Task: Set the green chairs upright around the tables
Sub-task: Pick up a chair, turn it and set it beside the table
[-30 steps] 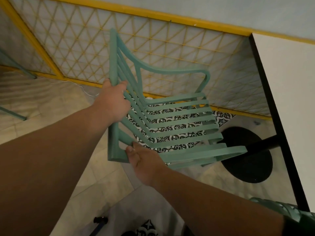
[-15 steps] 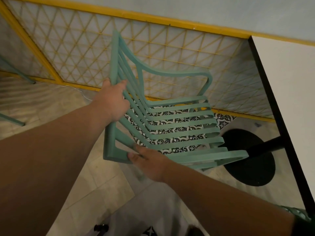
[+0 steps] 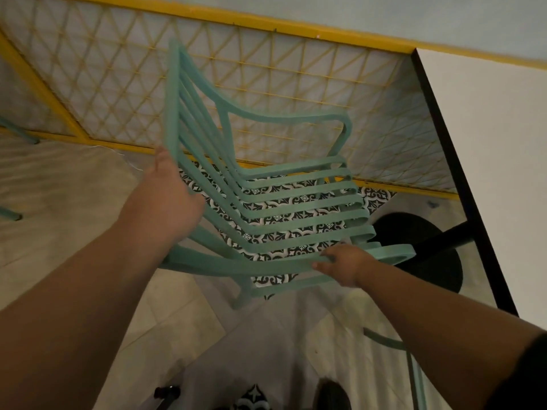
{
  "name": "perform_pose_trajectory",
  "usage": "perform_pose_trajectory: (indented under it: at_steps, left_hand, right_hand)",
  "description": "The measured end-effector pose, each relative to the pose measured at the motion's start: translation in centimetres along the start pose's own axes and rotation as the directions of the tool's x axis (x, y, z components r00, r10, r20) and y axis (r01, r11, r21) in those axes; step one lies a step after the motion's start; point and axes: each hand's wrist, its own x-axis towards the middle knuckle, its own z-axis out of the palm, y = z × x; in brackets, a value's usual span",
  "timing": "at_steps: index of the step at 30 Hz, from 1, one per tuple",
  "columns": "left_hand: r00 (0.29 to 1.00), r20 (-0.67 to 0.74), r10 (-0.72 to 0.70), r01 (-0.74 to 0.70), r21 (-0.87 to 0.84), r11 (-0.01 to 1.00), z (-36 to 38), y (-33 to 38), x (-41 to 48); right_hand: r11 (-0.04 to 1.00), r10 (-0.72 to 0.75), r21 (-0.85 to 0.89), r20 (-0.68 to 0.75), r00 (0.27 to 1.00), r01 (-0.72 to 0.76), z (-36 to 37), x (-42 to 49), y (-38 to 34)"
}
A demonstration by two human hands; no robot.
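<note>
Two hands on one green chair [image 3: 284, 208] — seat facing up, tilted.
Left hand [image 3: 168, 199] at 9 o'clock: fingers wrapped on the backrest edge. Right hand [image 3: 344, 263] at 4 o'clock: fingers curled around the near armrest rail. Chair sits centre frame, between the yellow lattice panel [image 3: 266, 78] at 12 o'clock and the white worktop [image 3: 497, 149] at 3 o'clock — over the tiled floor [image 3: 74, 208].
</note>
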Motion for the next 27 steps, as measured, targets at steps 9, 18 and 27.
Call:
perform_pose_trajectory:
  at_steps: [9, 18, 27]
  left_hand:
    - [0.998, -0.046, -0.041, 0.047, 0.147, 0.988, 0.3, 0.6, -0.8]
    - [0.999, -0.02, 0.03, -0.027, 0.153, 0.988, 0.4, 0.4, 0.8]
    - [0.998, -0.011, 0.063, -0.06, 0.197, 0.979, -0.1, 0.6, 3.0]
  right_hand:
    - [0.993, 0.024, -0.112, -0.021, 1.0, -0.026, 0.3, 0.6, -0.1]
    - [0.995, 0.065, -0.071, -0.043, 0.997, -0.068, 1.5, 0.4, -0.1]
    - [0.996, 0.077, -0.035, -0.07, 0.995, -0.079, 2.0, 1.0, -0.9]
